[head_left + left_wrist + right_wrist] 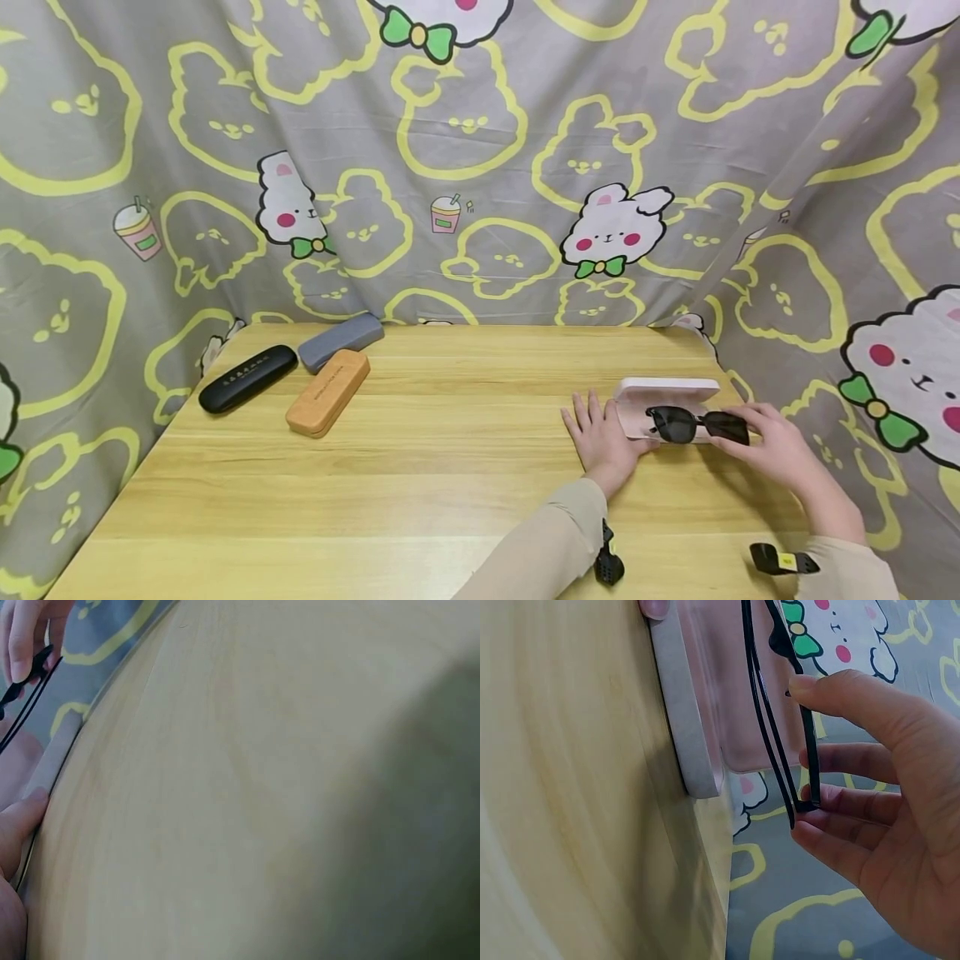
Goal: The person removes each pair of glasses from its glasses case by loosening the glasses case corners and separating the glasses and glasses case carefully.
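Dark sunglasses (677, 425) with folded temples hang over an open eyeglass case (667, 385), white outside and pink inside. My right hand (772, 442) pinches them at one end, thumb on one side and fingertips on the other, as the right wrist view shows at the frame (810, 754). Against the left end of the case rests my left hand (606, 442), fingers spread straight and thumb along the front edge. In the left wrist view that thumb (22, 821) touches the case's side wall (51, 761).
At the back left of the wooden table (420, 500) lie a black case (249, 379), a blue-grey case (341, 340) and an orange-brown case (328, 393). A cartoon-patterned curtain (480, 250) surrounds the table's back and sides.
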